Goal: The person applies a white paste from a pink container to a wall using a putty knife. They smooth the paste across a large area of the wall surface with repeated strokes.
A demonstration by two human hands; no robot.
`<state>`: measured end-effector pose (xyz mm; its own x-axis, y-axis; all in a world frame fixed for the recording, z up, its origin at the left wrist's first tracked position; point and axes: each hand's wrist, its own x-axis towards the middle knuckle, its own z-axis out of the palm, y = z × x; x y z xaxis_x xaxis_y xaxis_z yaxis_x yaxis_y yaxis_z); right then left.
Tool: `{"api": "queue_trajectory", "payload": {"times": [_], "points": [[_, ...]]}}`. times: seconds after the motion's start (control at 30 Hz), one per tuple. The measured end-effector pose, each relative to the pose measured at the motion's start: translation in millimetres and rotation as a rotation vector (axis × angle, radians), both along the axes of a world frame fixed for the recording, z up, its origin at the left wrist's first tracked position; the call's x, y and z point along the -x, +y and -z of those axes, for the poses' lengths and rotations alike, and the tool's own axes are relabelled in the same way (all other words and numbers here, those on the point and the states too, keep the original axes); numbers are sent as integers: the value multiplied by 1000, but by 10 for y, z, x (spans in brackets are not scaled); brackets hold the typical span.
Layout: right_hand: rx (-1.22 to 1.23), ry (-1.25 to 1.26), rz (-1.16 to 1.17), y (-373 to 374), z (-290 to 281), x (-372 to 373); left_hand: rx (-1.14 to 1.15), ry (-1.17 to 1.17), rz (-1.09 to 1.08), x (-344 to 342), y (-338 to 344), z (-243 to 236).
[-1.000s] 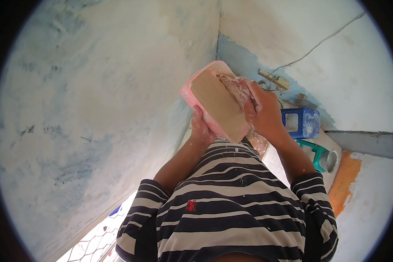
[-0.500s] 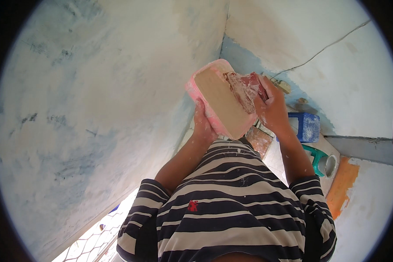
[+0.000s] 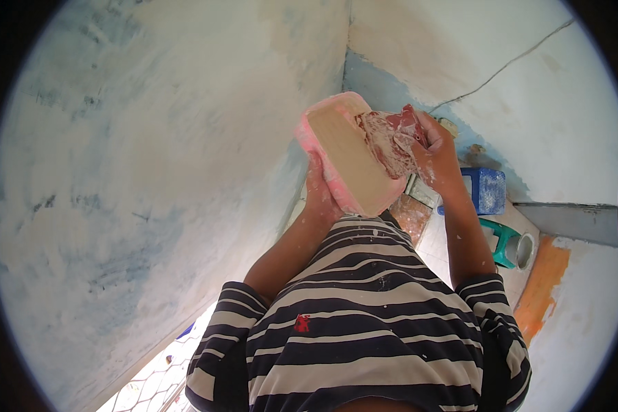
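Observation:
A pink plastic tub point(image 3: 305, 131), smeared with white, is held tilted in front of my chest. Smooth beige putty point(image 3: 347, 154) covers its inside. My left hand point(image 3: 320, 189) grips the tub by its near left side, fingers partly hidden beneath it. In my right hand point(image 3: 437, 152) is a red putty spreader point(image 3: 389, 141), its wide face caked with streaky putty. The spreader's edge lies along the tub's right side, over the putty. Whitish smears mark my right fingers and wrist.
A patchy plastered wall point(image 3: 130, 158) rises close on the left, meeting another wall in the corner. Down on the right are a blue plastic container point(image 3: 490, 191), a green container point(image 3: 505, 246) and a brownish tile point(image 3: 410, 218). A thin cable point(image 3: 505, 67) crosses the right wall.
My right hand and the spreader have moved slightly right, showing more of the spreader's putty-covered face. The tub has barely shifted in my left hand.

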<state>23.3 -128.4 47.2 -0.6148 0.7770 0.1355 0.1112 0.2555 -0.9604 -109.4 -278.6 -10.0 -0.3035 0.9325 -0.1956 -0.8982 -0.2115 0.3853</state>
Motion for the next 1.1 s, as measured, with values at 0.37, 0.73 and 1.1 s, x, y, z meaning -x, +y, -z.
{"api": "queue_trajectory", "payload": {"times": [0.37, 0.73, 1.1], "points": [[-39, -204, -65, 122, 147, -236, 61, -78, 66, -64, 114, 232], [-56, -205, -1, 23, 229, -320, 51, -54, 129, -81, 161, 382], [-94, -70, 133, -337, 109, -376, -58, -160, 57, -60, 162, 428]]}}
